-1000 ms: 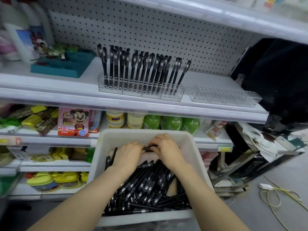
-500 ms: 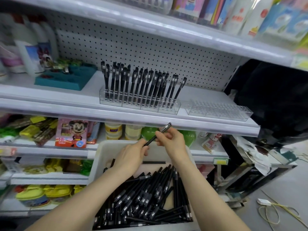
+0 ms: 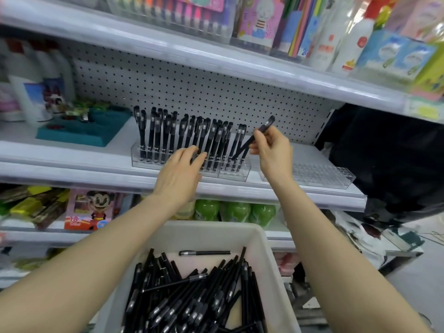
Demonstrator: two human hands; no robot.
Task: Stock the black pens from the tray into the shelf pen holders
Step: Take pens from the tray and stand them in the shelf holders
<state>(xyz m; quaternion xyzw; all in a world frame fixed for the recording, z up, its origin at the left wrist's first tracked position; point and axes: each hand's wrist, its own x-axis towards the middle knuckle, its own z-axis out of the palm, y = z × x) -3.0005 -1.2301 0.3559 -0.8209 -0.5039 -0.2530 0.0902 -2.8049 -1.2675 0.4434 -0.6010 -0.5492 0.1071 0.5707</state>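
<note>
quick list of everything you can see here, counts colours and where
held pen: one, black, tilted over right end of filled holder
shelved pens: many, black, upright in filled holder
filled holder: one, clear, middle shelf
empty holder: one, clear, same shelf, further right
tray: one, off-white, bottom centre
loose pens: many, black, piled in tray
organiser: one, teal, middle shelf, left
bottles: several, green, shelf below
cartoon box: one, pink, shelf below, left
left hand: fingers touch shelved pens
right hand: pinches held pen
</note>
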